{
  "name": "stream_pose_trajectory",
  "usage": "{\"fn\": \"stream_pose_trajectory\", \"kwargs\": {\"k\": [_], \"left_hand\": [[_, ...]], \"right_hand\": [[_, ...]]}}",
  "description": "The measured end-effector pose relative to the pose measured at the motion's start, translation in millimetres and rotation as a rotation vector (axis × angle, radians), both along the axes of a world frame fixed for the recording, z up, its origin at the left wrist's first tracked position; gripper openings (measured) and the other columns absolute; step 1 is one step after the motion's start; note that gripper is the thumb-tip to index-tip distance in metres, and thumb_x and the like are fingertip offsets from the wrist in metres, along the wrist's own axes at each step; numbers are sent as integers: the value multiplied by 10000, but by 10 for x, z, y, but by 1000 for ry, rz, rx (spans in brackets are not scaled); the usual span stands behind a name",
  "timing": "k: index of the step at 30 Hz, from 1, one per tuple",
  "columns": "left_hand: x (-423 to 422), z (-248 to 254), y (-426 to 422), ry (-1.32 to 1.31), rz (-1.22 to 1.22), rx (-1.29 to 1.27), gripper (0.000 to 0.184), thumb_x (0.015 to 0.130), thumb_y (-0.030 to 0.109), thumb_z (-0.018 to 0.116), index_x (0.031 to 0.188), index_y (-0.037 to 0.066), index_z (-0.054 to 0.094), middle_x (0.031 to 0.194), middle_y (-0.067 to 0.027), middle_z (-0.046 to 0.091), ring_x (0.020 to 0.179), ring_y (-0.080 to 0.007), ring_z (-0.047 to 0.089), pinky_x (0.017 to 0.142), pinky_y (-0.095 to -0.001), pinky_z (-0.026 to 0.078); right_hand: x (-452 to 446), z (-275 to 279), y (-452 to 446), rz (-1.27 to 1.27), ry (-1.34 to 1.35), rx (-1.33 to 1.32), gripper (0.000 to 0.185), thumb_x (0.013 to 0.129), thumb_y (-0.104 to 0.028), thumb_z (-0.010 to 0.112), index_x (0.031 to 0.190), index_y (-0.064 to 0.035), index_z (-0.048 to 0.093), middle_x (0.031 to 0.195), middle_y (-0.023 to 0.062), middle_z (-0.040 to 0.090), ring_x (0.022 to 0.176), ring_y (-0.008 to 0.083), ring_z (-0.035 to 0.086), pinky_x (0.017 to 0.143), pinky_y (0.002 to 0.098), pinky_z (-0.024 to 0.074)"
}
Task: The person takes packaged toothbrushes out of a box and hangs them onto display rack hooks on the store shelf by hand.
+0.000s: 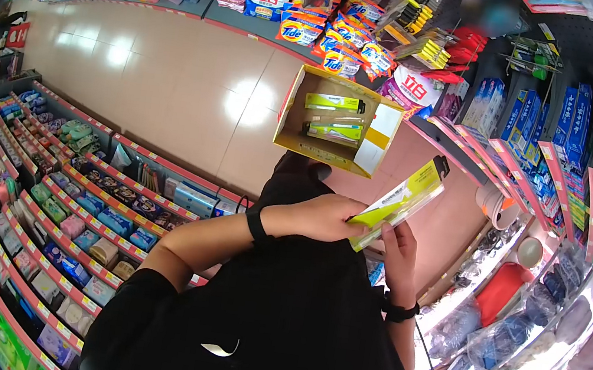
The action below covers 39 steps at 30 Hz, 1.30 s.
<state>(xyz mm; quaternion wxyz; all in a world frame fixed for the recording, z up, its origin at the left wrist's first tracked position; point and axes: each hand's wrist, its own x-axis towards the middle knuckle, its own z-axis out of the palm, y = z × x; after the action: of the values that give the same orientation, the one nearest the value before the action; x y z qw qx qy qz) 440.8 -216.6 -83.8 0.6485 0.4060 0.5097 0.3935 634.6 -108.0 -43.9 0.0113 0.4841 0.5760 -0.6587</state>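
A long yellow-green and white hanging pack (pixel 403 203) with a clear plastic part and a black hanger tab is held slanted in front of my body. My left hand (pixel 326 217) has its fingers closed on the pack's lower left edge. On the lower right edge, my right hand (pixel 398 254) pinches the same pack between thumb and fingers. What is inside the pack is too small to make out. Just beyond my hands stands an open yellow cardboard box (pixel 290 139), holding a few similar yellow-green packs (pixel 335 103).
Detergent bags (pixel 302 28) sit on the shelf beyond the box. Toothpaste boxes (pixel 523 114) line the shelves at right, above bagged goods (pixel 501 339). Low shelves of small packages (pixel 112 221) run along my left. Tiled floor (pixel 174 87) shows between the shelves.
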Motion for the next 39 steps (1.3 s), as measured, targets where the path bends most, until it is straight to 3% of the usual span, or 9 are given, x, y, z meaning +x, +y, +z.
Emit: {"fn": "stream_pose_trajectory", "kwargs": {"k": [8, 11, 13, 14, 18, 26, 32, 36, 39], "left_hand": [[-64, -3, 21, 44, 15, 35, 300, 939, 243, 614, 1135, 16, 630, 1019, -208, 681, 948, -346, 671, 821, -405, 519], [-96, 100, 55, 8, 37, 45, 305, 948, 216, 614, 1193, 37, 627, 991, -205, 687, 920, -318, 685, 803, -377, 524], [-58, 78, 55, -38, 103, 100, 293, 960, 193, 604, 1198, 24, 631, 1012, -158, 707, 946, -256, 687, 810, -371, 524], [-61, 114, 79, -63, 125, 110, 274, 960, 174, 604, 1179, 12, 634, 962, -119, 699, 888, -184, 661, 770, -341, 513], [-43, 44, 133, -23, 131, 71, 249, 969, 177, 596, 1131, -9, 633, 850, -64, 651, 759, -104, 570, 687, -297, 478], [107, 127, 428, -159, 227, -31, 282, 990, 178, 594, 1188, -18, 635, 1025, -22, 682, 928, -76, 579, 827, -264, 489], [347, 182, 914, -19, 342, -139, 291, 988, 176, 602, 1214, -5, 625, 1043, -33, 677, 933, -85, 609, 806, -254, 515], [634, 543, 1394, -206, 455, -252, 334, 993, 180, 597, 1274, 4, 557, 1066, -43, 645, 956, -115, 644, 828, -263, 561], [833, 561, 1686, -141, 494, -174, 313, 992, 158, 594, 1260, 3, 548, 1067, -43, 630, 951, -101, 622, 803, -260, 543]], "right_hand": [[-166, 139, 42, 1, 55, -17, 304, 997, -158, 577, 1246, 15, 601, 1110, 61, 664, 959, 110, 599, 841, 271, 500], [-144, 65, 55, -2, 46, 22, 247, 995, -144, 569, 1185, 5, 618, 981, 8, 652, 838, 73, 564, 760, 248, 478], [-157, 13, 85, 19, 69, 66, 248, 995, -144, 572, 1197, -8, 619, 980, -6, 646, 817, 59, 555, 746, 233, 473], [-160, 14, 108, 38, 66, 49, 250, 997, -146, 570, 1202, -11, 619, 984, -8, 645, 816, 53, 555, 745, 227, 471], [-173, 19, 194, 88, 136, 159, 254, 999, -145, 570, 1208, -8, 615, 990, -7, 644, 816, 43, 552, 745, 219, 469], [-142, -49, 675, 183, 212, 92, 254, 1013, -150, 564, 1203, 13, 610, 1044, 13, 652, 954, 62, 595, 830, 239, 496], [49, -456, 1298, 261, 263, 66, 276, 1017, -139, 560, 1242, 20, 582, 1102, 29, 647, 991, 69, 602, 851, 241, 496], [168, -234, 1782, 264, 394, 60, 272, 1013, -134, 569, 1235, 23, 586, 1106, 34, 648, 995, 73, 602, 853, 239, 493], [252, -99, 2112, 229, 478, -7, 267, 1007, -132, 578, 1226, 22, 590, 1094, 32, 650, 986, 71, 600, 848, 236, 491]]}}
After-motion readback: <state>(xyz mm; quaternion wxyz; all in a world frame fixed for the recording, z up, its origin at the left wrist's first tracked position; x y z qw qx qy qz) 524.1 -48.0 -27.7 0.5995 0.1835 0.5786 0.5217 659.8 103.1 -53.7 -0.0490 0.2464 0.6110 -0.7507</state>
